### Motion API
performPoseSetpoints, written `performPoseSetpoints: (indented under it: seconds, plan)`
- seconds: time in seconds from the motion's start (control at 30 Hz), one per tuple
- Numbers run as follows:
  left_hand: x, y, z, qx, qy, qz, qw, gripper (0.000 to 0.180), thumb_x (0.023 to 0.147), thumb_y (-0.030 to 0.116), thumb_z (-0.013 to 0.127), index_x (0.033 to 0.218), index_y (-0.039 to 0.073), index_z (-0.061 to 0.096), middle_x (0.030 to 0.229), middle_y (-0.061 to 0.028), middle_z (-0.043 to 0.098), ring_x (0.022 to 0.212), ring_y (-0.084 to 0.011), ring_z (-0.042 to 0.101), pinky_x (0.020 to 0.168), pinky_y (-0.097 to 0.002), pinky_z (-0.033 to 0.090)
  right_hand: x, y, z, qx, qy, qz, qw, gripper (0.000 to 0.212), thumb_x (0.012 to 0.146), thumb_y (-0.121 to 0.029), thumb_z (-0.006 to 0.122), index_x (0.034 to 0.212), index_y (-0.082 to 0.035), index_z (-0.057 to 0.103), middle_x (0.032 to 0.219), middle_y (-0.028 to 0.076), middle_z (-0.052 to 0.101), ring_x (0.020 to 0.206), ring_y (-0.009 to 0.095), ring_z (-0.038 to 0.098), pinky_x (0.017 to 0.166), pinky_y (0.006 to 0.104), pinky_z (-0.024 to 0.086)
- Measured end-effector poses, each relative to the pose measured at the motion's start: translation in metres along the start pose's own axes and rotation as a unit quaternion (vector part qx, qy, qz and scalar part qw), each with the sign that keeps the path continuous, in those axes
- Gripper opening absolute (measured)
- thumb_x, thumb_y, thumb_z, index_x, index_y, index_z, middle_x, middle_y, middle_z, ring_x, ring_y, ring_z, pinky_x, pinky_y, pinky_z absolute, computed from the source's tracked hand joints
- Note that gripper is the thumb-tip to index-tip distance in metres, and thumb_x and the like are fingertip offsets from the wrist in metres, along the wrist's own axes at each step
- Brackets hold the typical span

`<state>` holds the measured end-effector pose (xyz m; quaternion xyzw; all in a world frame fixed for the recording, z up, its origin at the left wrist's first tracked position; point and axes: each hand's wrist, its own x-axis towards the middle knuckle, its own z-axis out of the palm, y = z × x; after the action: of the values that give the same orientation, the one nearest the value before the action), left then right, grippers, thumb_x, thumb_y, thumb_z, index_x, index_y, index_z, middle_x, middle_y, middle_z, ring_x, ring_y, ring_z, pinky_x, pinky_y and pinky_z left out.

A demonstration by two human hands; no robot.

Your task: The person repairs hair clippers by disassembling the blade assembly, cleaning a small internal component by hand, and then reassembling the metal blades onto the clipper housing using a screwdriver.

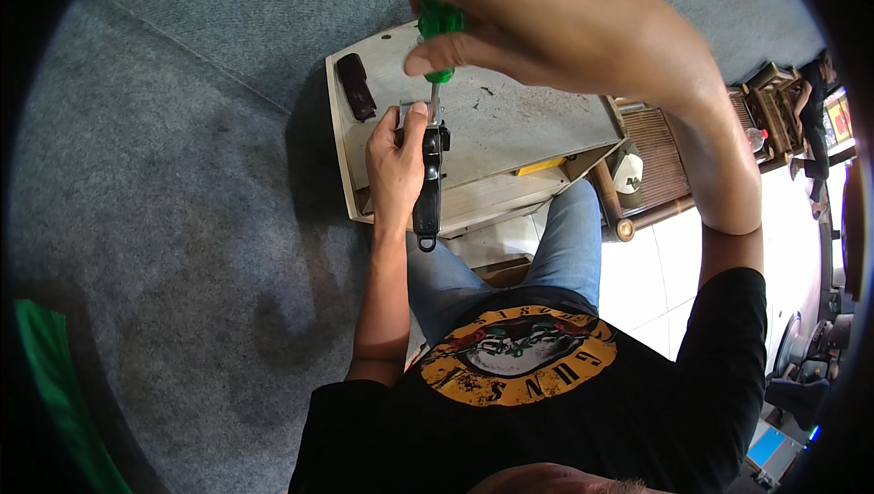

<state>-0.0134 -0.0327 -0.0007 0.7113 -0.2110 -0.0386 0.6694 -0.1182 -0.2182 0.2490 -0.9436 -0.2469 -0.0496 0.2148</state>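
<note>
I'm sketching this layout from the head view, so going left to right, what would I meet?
Green fabric → dark brown oblong object → left hand → black tool with a ring-shaped end → yellow object → pale baseball cap → red-capped bottle.

Dark capital letters (496, 391) run around the orange ring (446, 368) printed on the black fabric T-shirt (655, 421); near the pale wooden worktop's (528, 130) lower right corner, a white rounded cap (626, 164) bears an unreadable dark mark (630, 182).
</note>
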Motion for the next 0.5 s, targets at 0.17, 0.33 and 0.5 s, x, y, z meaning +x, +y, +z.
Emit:
performPoseSetpoints:
  seconds: [0.17, 0.33, 0.5]
  plan:
    - [0.0, -0.01, -0.01, 0.013, 0.006, 0.005, 1.0, 0.038, 0.106, 0.031, 0.065, 0.083, 0.001, 0.059, 0.064, 0.0039, 0.048, 0.058, -0.0045, 0.04, 0.052, -0.0281, 0.031, 0.02, 0.008, 0.036, -0.216, 0.106, 0.092, 0.966, 0.046, 0.098, -0.034, 0.072, 0.079, 0.007, 0.066, 0.06, 0.022, 0.065, 0.064, 0.04, 0.071, 0.062, 0.0465, 0.058]
    - [-0.001, -0.001, -0.009, 0.041, 0.003, -0.006, 0.999, 0.04, 0.106, 0.032, 0.065, 0.082, 0.0, 0.059, 0.062, 0.0035, 0.044, 0.058, -0.0052, 0.037, 0.051, -0.0292, 0.031, 0.017, 0.021, 0.041, -0.25, 0.148, 0.142, 0.946, 0.048, 0.096, -0.04, 0.073, 0.081, 0.006, 0.073, 0.065, 0.023, 0.069, 0.067, 0.039, 0.073, 0.067, 0.045, 0.06]
    - [0.001, -0.007, -0.016, -0.008, 0.04, 0.0, 0.999, 0.038, 0.106, 0.033, 0.064, 0.084, 0.002, 0.06, 0.068, 0.0053, 0.046, 0.062, -0.0052, 0.039, 0.056, -0.0276, 0.033, -0.018, 0.043, 0.039, 0.017, 0.24, 0.084, 0.967, 0.031, 0.096, -0.031, 0.076, 0.091, 0.0, 0.073, 0.082, 0.015, 0.074, 0.075, 0.026, 0.074, 0.065, 0.0341, 0.057]
